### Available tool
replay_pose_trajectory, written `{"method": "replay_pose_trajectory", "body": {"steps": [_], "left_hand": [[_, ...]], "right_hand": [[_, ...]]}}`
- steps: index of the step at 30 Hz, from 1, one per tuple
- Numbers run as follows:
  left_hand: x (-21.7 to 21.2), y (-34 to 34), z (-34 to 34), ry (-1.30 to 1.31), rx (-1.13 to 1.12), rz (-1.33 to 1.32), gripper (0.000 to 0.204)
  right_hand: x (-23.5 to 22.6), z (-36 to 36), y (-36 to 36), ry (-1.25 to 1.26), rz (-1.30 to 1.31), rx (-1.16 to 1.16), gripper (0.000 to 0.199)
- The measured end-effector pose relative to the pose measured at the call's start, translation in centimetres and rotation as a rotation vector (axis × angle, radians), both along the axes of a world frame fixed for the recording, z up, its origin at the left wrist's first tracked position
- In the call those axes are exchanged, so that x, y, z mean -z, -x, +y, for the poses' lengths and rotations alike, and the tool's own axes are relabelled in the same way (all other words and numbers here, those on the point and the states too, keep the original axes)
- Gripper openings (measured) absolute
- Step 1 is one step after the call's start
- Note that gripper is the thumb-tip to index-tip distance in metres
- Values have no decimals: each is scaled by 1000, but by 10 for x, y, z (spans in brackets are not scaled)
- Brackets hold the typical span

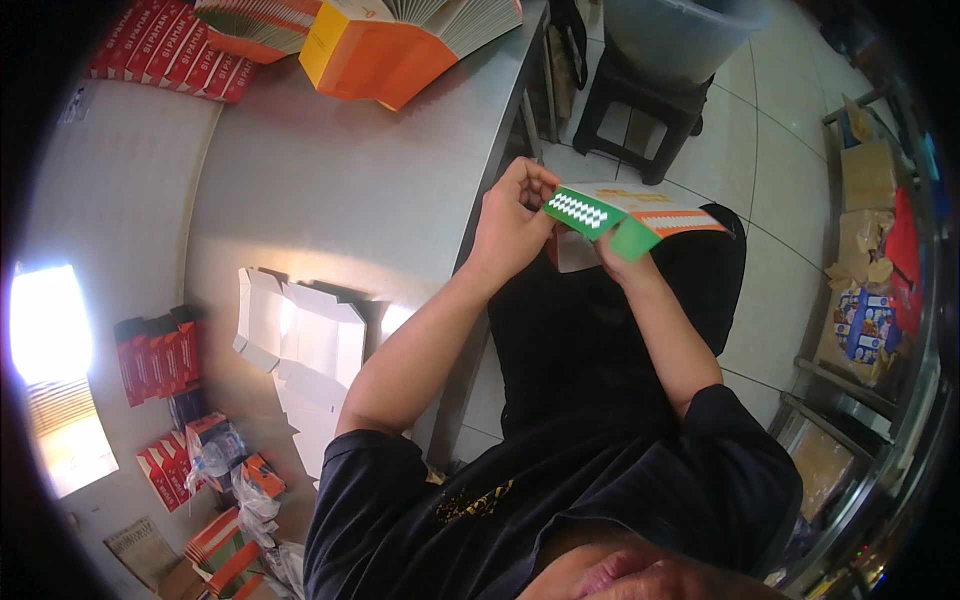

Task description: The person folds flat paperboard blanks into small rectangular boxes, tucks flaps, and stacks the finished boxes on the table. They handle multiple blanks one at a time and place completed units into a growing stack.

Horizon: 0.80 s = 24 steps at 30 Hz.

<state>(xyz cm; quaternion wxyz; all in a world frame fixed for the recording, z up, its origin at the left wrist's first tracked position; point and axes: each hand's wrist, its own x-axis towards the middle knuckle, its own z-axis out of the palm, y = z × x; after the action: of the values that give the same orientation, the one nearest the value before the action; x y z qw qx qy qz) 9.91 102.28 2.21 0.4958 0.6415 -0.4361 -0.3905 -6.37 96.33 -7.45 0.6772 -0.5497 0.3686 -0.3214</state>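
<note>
Above my lap I hold a partly folded cardboard carton (pixel 640 198), coloured green, white and orange. The fingers of my left hand (pixel 518 212) are closed on the carton's left end, by a green panel with a white pattern. My right hand (pixel 625 265) grips the near side, its fingers partly hidden behind a green flap. To the left, on the metal table (pixel 330 180), several opened-out cartons (pixel 325 335) lie with their white insides up.
Orange folded cartons (pixel 385 60) and red boxes (pixel 170 50) stand at the table's far end. More red boxes (pixel 158 355) line its left side near a plastic bottle (pixel 212 458). A dark stool (pixel 640 110) bears a translucent tub (pixel 680 45). Cardboard boxes (pixel 867 180) fill a right-hand rack.
</note>
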Motion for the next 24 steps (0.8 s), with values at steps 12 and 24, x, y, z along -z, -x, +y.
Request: {"method": "replay_pose_trajectory", "body": {"steps": [12,24], "left_hand": [[-17,-8,-2,-367,24,-171,25],[-8,11,3,162,-24,-624,86]], "right_hand": [[-71,-39,7,851,-153,725,48],[-80,-32,16,729,126,405,16]]}}
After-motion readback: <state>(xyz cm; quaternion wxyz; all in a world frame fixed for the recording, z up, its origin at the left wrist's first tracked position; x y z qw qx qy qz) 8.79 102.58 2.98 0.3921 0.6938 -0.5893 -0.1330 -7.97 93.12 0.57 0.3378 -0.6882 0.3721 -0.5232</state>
